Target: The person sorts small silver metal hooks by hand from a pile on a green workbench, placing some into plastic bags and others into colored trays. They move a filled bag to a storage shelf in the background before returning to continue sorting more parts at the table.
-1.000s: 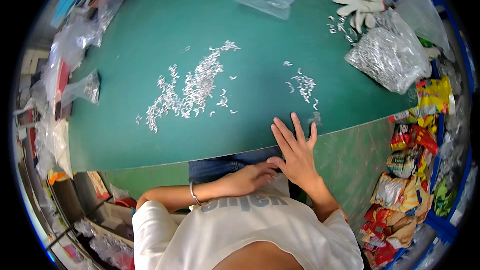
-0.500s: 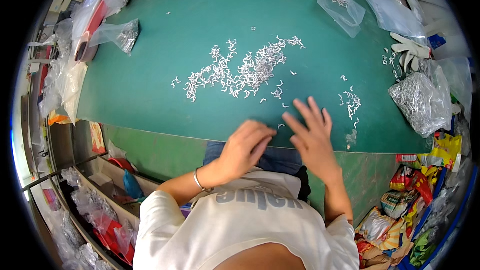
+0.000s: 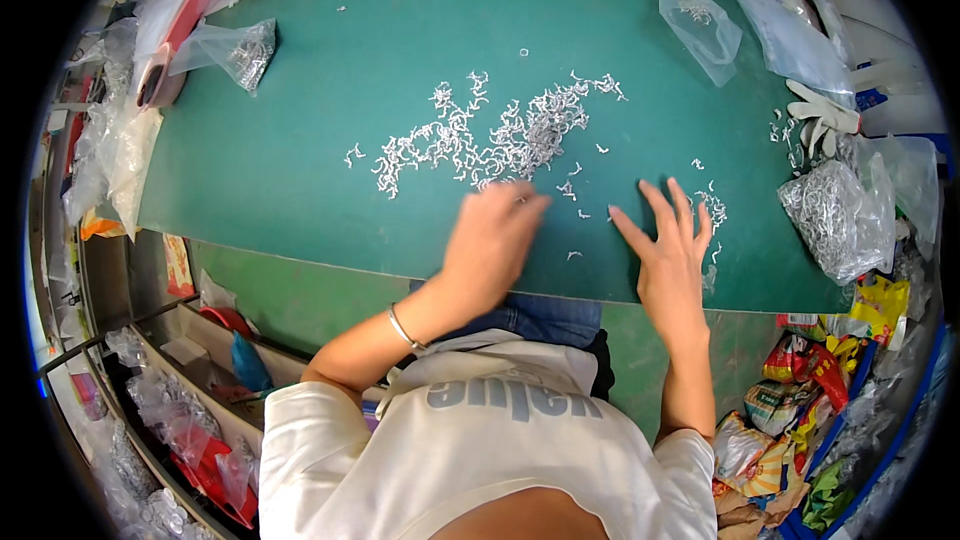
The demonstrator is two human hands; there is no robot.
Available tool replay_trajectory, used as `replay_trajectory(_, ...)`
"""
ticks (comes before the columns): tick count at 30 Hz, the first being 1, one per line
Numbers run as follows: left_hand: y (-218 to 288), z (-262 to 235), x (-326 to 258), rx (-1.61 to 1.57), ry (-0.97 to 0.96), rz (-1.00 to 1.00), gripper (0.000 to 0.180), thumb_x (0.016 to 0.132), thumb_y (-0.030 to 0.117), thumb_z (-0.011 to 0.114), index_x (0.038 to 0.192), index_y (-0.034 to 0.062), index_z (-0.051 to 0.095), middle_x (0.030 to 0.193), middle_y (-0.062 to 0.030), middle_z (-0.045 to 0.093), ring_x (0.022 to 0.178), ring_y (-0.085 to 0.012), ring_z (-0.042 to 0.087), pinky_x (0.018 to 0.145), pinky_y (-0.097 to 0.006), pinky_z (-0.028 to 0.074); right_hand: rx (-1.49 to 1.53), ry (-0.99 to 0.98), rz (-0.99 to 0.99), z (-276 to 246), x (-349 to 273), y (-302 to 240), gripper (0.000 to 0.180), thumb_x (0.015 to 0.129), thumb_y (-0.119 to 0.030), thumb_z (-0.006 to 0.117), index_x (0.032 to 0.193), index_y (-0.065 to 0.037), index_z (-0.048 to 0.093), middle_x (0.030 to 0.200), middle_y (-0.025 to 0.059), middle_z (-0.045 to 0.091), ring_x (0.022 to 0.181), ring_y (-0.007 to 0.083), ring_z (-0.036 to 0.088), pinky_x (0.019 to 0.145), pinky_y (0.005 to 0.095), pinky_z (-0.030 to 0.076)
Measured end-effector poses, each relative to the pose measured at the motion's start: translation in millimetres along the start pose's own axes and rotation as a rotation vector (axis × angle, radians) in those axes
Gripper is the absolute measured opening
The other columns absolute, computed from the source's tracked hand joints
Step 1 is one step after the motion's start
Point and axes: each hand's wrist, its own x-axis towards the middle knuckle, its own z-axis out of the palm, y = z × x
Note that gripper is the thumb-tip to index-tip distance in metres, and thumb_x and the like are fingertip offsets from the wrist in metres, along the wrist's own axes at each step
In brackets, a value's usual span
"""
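My left hand reaches to the near edge of a loose pile of small curved silvery metal pieces. Its fingers are bent inward and slightly blurred, and whatever they may hold is hidden. Over the table to the right, my right hand has its fingers and thumb spread, with nothing seen in them. Just beyond its fingertips lies a smaller cluster of the same metal pieces, partly covered by the hand. A few single pieces are scattered between the two hands.
On the green tabletop, a clear bag of metal parts lies far left. Another bag lies far right. At the right edge are a full bag of metal pieces and a white glove. An open drawer is lower left.
My left hand has moved forward to the pile's near edge. My right hand has shifted right, toward the small cluster, its fingers still spread. The view has tilted slightly.
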Motion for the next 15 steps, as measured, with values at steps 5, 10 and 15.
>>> replay_trajectory(5, 30.5, 6.2, -11.4, -0.064, -0.125, 0.047, 0.039, 0.077, 0.008, 0.068, 0.114, 0.0007, 0.058, 0.112, -0.012, 0.054, 0.1, -0.0283, 0.052, 0.079, -0.037, 0.04, 0.258, -0.121, -0.083, -4.3, -7.6, -6.3, 0.052, 0.072, 0.009, 0.053, 0.118, -0.013, 0.064, 0.136, 0.0112, 0.045, 0.133, 0.0363, 0.034, 0.108, 0.0584, 0.021)
replay_trajectory(10, 34.7, 22.9, -9.2, -0.038, -0.151, 0.17, 0.04, 0.075, 0.003, 0.062, 0.114, -0.0041, 0.057, 0.117, -0.0146, 0.05, 0.102, -0.0279, 0.051, 0.079, -0.037, 0.04, 0.022, 0.065, -0.136, 11.2, 49.2, -1.2, 0.051, 0.074, 0.005, 0.055, 0.121, -0.014, 0.061, 0.139, 0.0107, 0.043, 0.133, 0.0372, 0.033, 0.105, 0.0595, 0.024)
replay_trajectory(15, 23.0, 20.0, -16.1, -0.166, -0.219, 0.133, 0.037, 0.074, -0.003, 0.065, 0.111, -0.0045, 0.058, 0.115, -0.016, 0.051, 0.096, -0.0319, 0.052, 0.08, -0.04, 0.044, -0.029, -0.047, -0.08, 3.0, 17.9, -2.7, 0.053, 0.075, 0.006, 0.053, 0.124, -0.014, 0.06, 0.14, 0.0132, 0.041, 0.134, 0.0384, 0.031, 0.106, 0.0589, 0.023)
